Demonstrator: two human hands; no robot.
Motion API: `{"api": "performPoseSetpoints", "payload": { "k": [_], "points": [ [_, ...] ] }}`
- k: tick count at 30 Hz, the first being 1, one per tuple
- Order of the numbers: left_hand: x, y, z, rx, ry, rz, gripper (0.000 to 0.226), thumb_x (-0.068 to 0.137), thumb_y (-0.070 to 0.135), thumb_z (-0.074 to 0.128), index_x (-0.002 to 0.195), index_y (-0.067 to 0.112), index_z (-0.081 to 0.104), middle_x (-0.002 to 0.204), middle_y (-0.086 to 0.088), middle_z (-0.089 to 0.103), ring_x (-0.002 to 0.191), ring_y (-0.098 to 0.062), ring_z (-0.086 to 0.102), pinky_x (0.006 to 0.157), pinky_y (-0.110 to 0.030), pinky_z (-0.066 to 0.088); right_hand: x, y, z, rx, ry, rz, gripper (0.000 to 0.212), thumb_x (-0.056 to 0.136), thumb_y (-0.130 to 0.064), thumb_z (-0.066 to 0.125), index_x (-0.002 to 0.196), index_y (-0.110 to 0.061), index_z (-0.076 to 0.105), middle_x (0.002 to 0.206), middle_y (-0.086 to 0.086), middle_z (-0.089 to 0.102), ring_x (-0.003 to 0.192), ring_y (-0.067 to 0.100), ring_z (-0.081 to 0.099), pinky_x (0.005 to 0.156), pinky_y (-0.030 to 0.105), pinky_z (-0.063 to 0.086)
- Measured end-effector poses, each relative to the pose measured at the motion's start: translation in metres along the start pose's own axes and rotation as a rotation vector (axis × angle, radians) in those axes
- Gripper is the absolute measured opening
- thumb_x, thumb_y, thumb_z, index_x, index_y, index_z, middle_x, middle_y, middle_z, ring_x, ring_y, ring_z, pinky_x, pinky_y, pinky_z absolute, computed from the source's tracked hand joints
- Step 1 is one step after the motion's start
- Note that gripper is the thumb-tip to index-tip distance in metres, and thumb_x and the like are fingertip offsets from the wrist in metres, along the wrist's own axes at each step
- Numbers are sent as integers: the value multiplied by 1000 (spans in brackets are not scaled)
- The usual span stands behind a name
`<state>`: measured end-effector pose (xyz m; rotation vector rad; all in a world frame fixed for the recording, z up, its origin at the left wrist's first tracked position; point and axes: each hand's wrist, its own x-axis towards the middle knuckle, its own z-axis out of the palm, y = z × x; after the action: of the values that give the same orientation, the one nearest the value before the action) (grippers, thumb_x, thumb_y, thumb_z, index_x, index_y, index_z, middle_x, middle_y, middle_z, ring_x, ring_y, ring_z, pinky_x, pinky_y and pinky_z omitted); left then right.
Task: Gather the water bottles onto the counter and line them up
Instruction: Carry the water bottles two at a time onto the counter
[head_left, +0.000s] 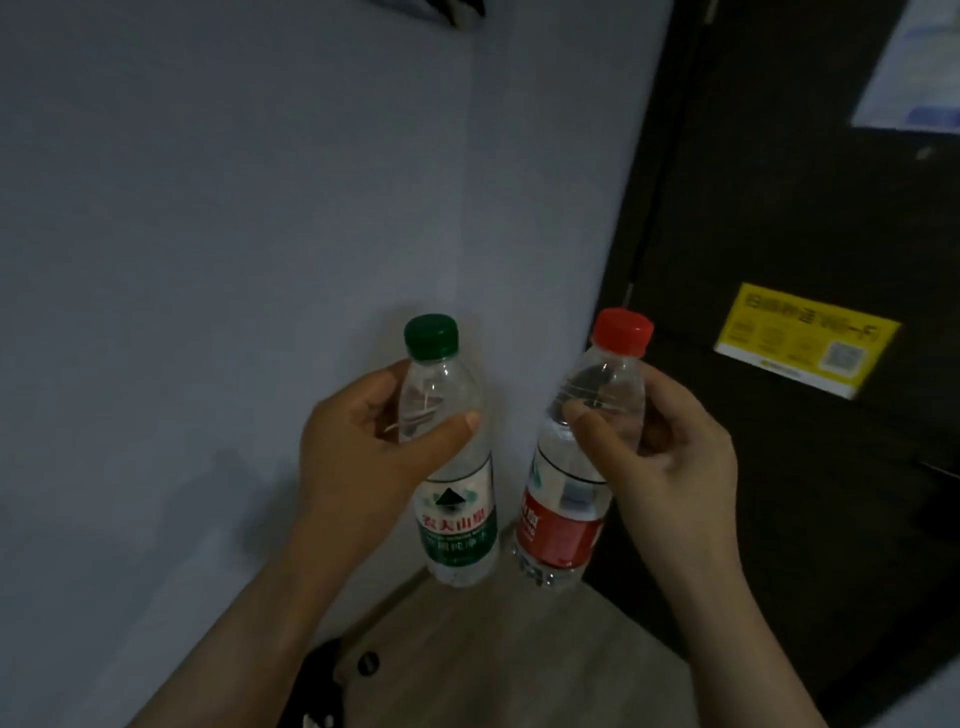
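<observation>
The left hand (363, 447) grips the green-capped water bottle (457, 519), the right hand (670, 467) the red-capped bottle (561, 530), fingers (441, 434) curled round their upper parts, above the floor (519, 649). Seemingly full, either could slip; no table shows.

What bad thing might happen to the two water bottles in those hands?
1. Each hand grips only the upper part of its bottle: the left hand holds the green-capped bottle, and the right hand holds the red-capped bottle. One might slip and fall to the floor.
2. The bottles hang close side by side, so their bottoms may knock together.
3. The room looks dim, so a bump while walking seems possible.
</observation>
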<state>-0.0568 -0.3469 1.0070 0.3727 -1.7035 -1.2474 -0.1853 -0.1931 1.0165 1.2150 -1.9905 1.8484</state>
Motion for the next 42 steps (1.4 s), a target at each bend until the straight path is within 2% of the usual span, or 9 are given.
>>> {"api": "performPoseSetpoints", "payload": {
  "k": [6, 10, 18, 21, 26, 31, 34, 38, 42],
  "points": [
    [-22, 20, -43, 92, 223, -25, 33, 69, 9, 81, 99, 18, 74, 90, 5, 77, 83, -11, 73, 69, -18, 55, 24, -13, 47, 186, -207, -58, 35, 68, -54, 66, 102, -52, 57, 98, -29, 64, 93, -16, 60, 68, -4, 42],
    [-45, 42, -91, 186, 381, -12, 31, 68, 10, 81, 96, 23, 75, 85, 7, 77, 79, -7, 73, 64, -13, 53, 16, -34, 91, 349, -339, -64, 41, 67, -44, 74, 106, -43, 63, 103, -15, 68, 90, -5, 65, 67, 4, 49],
    [-123, 93, -206, 362, 670, 12, 46, 60, 30, 81, 103, 18, 73, 89, 8, 77, 83, -9, 73, 67, -14, 54, -42, -125, 206, 541, -630, -160, 37, 68, -41, 78, 103, -38, 67, 94, -8, 72, 81, 6, 70, 66, 24, 58],
    [-163, 112, -249, 434, 772, 2, 50, 58, 34, 80, 105, 18, 72, 92, 7, 77, 86, -10, 73, 69, -16, 55, -78, -161, 248, 648, -732, -189, 32, 71, -35, 79, 102, -35, 68, 92, -6, 73, 79, 9, 71, 63, 22, 58],
    [-224, 141, -312, 596, 968, -19, 42, 63, 25, 83, 103, 27, 72, 92, 11, 76, 86, -7, 73, 71, -17, 56, -138, -216, 308, 766, -906, -249, 33, 72, -37, 81, 102, -40, 67, 93, -13, 71, 81, 1, 69, 60, 8, 50],
    [-269, 166, -362, 692, 1156, -23, 49, 58, 34, 81, 105, 22, 72, 92, 9, 76, 87, -8, 73, 73, -20, 58, -192, -271, 360, 893, -1107, -304, 30, 66, -53, 72, 94, -55, 62, 96, -24, 68, 83, -3, 67, 61, 7, 50],
    [-294, 176, -387, 784, 1260, -46, 41, 63, 31, 82, 103, 25, 73, 92, 8, 76, 87, -10, 73, 76, -27, 60, -221, -303, 396, 965, -1208, -318, 36, 66, -55, 71, 100, -43, 66, 96, -17, 70, 83, 0, 68, 63, 11, 52],
    [-320, 189, -411, 901, 1387, -55, 35, 62, 34, 82, 94, 42, 73, 93, 12, 76, 87, -8, 73, 74, -21, 58, -261, -347, 438, 1087, -1348, -333, 38, 65, -53, 72, 101, -42, 68, 96, -9, 71, 84, 3, 69, 67, 22, 56],
    [-345, 209, -430, 1044, 1527, -79, 35, 62, 38, 81, 94, 48, 71, 93, 18, 75, 86, -3, 72, 69, -13, 55, -303, -392, 466, 1195, -1536, -318, 42, 64, -48, 76, 104, -36, 70, 101, -1, 71, 87, 12, 70, 75, 37, 59]
  ]
}}
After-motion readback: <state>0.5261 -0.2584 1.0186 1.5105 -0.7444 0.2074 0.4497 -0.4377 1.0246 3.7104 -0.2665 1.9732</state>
